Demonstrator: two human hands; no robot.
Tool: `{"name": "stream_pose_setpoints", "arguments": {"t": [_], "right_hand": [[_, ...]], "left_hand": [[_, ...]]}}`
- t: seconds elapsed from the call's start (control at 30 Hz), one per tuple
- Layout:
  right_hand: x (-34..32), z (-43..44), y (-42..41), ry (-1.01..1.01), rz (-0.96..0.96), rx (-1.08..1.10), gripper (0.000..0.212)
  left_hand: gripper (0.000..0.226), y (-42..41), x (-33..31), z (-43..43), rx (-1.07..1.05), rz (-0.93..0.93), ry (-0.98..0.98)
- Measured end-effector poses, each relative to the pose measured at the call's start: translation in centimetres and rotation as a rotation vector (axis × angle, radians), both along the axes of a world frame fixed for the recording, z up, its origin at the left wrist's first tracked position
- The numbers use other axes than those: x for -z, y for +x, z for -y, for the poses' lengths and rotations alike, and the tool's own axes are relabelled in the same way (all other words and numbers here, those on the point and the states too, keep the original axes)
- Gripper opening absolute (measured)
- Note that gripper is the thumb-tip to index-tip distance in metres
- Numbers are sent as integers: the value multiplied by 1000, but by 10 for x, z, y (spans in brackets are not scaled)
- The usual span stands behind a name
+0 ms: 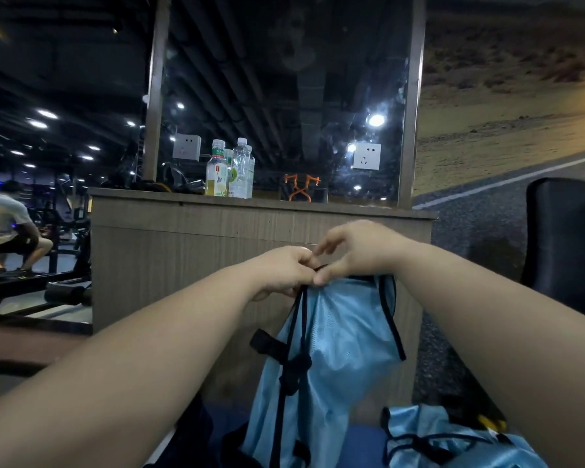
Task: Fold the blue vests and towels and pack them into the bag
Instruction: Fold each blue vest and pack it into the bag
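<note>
1. Holding the blue vest point(331, 332) up in front of you, you've got it by the black trim along its top edge. The rest hangs straight down, with black straps and a knotted cord dangling on its left side.
2. Your left hand point(284, 268) has its fingers point(301, 265) curled in tight, pinching that black trim at the top.
3. Your right hand point(355, 251) sits right up against the left one. Thumb and forefinger pinch the same bit of trim, and the other fingers point(325, 246) are lifted and loosely spread.
4. A second blue vest point(446, 440) lies crumpled at lower right, under your right forearm, just beside the bottom of the hanging one.
5. Right behind the held vest is a wood-panelled counter. On its tabletop point(284, 206) a few clear plastic bottles point(230, 173) stand bunched together, up and to the left of your hands. One has yellowish liquid in it.
6. A mirror point(284, 96) rises from the tabletop, with a white wall socket point(367, 156) on it.
7. A black padded seat point(564, 244) stands off to the right, well apart from the vests.
8. Far left, a person in a white shirt point(7, 221) crouches among the gym machines.
</note>
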State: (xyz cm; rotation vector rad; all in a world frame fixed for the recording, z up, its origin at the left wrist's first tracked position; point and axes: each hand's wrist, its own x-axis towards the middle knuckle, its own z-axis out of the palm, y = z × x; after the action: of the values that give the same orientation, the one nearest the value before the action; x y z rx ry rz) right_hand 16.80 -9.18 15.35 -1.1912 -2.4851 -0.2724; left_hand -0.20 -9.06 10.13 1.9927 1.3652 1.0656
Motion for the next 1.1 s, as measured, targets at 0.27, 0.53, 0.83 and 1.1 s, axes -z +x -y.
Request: {"name": "stream_pose_setpoints", "arguments": {"t": [0.27,0.53,0.83,1.1], "right_hand": [[14,-15,-1,76,39,27,5],[11,-17,20,13,-177,75,41],[18,-24,41,189,-55,324,33],[41,-23,22,-165,79,103,62]], "left_hand": [[18,4,7,-2,-122,-153,172],[21,-2,29,-3,-175,-412,61],[15,-8,35,-5,-142,-201,-50],[13,1,32,-7,-56,-126,-64]]}}
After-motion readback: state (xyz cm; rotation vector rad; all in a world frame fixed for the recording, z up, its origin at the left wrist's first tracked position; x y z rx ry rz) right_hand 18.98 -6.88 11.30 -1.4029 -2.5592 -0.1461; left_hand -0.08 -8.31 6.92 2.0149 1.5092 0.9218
